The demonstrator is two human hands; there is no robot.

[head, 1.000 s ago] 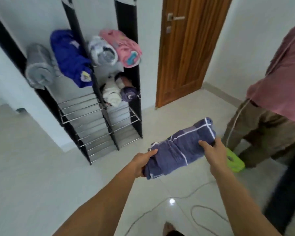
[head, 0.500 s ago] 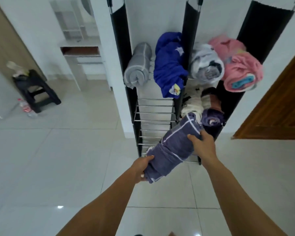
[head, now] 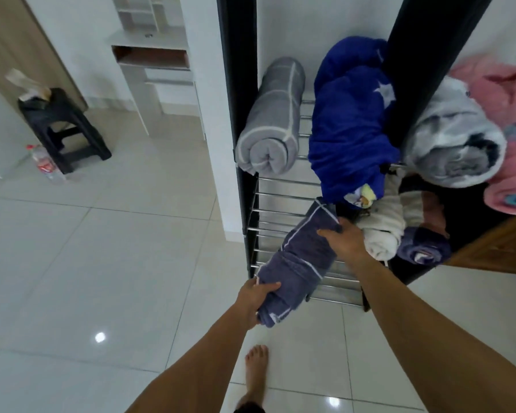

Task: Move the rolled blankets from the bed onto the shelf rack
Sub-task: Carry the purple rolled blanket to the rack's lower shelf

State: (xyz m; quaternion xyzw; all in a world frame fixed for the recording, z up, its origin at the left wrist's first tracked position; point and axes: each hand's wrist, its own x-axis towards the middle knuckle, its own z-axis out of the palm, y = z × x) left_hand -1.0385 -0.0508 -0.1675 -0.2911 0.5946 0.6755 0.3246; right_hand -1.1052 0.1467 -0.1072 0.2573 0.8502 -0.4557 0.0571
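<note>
both hands, left hand and right hand, fingers closed on the purple rolled blanket, hold it over the shelf rack rungs.

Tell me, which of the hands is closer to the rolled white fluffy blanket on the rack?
Right. The right hand grips the rolled purple blanket right beside the rolled white fluffy blanket; the left hand holds its lower end, farther away.

Person turned from the door side and closed in on the shelf rack, which now fills the upper right of view. Rolled purple blanket, carried over open floor a second ago, now overlaps the rack's lower left rungs, right hand at its far end, left hand at the near end. Other person gone from view.
</note>
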